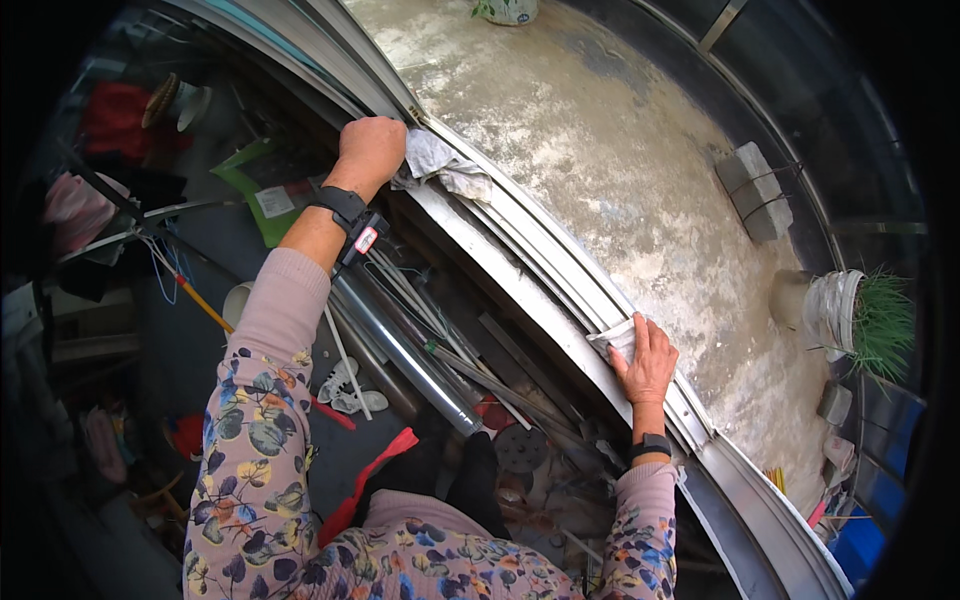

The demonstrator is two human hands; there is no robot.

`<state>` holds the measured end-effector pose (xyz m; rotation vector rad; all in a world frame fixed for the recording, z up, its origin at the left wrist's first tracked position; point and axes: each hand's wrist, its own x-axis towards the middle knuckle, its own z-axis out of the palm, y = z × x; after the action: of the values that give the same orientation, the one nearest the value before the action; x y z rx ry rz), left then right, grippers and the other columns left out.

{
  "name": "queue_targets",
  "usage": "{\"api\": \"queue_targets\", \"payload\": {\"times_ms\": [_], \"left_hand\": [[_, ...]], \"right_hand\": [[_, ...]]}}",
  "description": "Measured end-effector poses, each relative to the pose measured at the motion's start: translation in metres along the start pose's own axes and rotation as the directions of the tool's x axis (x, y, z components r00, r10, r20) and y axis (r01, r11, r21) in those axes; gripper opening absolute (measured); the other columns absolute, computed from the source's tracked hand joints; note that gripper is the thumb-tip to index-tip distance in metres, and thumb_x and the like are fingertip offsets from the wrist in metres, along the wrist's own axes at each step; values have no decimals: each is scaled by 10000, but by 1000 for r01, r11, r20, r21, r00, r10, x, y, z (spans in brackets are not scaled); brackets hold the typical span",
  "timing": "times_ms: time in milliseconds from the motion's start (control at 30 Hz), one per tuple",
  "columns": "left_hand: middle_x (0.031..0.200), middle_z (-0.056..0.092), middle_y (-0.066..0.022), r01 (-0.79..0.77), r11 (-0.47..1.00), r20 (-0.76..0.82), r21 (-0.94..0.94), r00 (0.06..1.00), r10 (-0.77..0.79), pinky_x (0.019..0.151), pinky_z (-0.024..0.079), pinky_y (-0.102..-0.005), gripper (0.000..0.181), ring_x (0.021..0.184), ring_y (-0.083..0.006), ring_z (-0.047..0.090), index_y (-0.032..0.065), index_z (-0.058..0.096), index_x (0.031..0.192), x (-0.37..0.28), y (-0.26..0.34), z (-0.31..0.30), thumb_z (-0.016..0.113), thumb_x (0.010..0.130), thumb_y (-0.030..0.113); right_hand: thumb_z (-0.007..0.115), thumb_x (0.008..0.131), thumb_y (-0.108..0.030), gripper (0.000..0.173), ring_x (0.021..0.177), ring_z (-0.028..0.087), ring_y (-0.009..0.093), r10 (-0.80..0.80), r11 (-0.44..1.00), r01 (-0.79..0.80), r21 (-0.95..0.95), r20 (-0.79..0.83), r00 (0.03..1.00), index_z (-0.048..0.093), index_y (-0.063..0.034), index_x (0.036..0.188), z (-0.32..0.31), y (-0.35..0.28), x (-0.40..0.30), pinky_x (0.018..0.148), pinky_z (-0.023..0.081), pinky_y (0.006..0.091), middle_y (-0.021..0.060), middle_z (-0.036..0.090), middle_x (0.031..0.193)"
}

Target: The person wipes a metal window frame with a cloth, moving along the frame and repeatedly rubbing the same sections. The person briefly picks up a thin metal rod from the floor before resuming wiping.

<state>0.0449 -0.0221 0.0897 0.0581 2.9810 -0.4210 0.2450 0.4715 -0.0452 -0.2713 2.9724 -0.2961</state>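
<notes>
My left hand (373, 146) is curled into a fist at the edge of the sliding window sash, against a bunched grey-white rag (442, 161). The rag drapes over the aluminium window track (559, 251); the fingers of this hand are hidden from above. Farther down the same track, my right hand (646, 361) presses a small folded pale cloth (615, 337) onto the rails, fingers over it and thumb on the near side. A white sill ledge (495, 262) runs along the inner side of the track.
Below the sill lie a shiny metal tube (409, 352), several rods and a pair of white shoes (349, 386). A green bag (262, 191) lies left. Outside, a concrete block (754, 191) and a potted grassy plant (832, 311) stand on the concrete floor (570, 150) by the glass railing.
</notes>
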Motion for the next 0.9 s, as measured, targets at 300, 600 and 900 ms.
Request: {"api": "queue_targets", "payload": {"times_ms": [300, 600, 900], "left_hand": [[983, 746, -152, 25, 995, 110, 92, 993, -36, 757, 584, -445, 227, 933, -331, 725, 85, 766, 956, 10, 0, -5, 559, 869, 112], [1100, 732, -146, 195, 978, 248, -69, 953, -173, 825, 580, -440, 257, 1034, -331, 704, 80, 759, 1040, -8, 37, 1, 548, 898, 109], [1111, 731, -152, 111, 992, 330, -60, 940, -85, 786, 586, -431, 248, 1019, -333, 712, 70, 764, 1051, 6, 44, -16, 620, 850, 72]], "right_hand": [[691, 801, -578, 801, 1264, 486, 308, -17, 1000, 17, -3, -20, 1000, 468, -176, 1457, 0, 0, -2, 1028, 329, 461, 133, 534, 1367], [698, 802, -567, 800, 1260, 488, 306, -1, 1000, 1, -15, -7, 1000, 466, -171, 1457, -2, -2, -1, 1018, 340, 456, 132, 538, 1361], [729, 782, -530, 812, 1264, 493, 318, -4, 1000, 4, -3, -2, 1000, 460, -172, 1460, -1, -2, 1, 1016, 348, 462, 142, 537, 1365]]}}
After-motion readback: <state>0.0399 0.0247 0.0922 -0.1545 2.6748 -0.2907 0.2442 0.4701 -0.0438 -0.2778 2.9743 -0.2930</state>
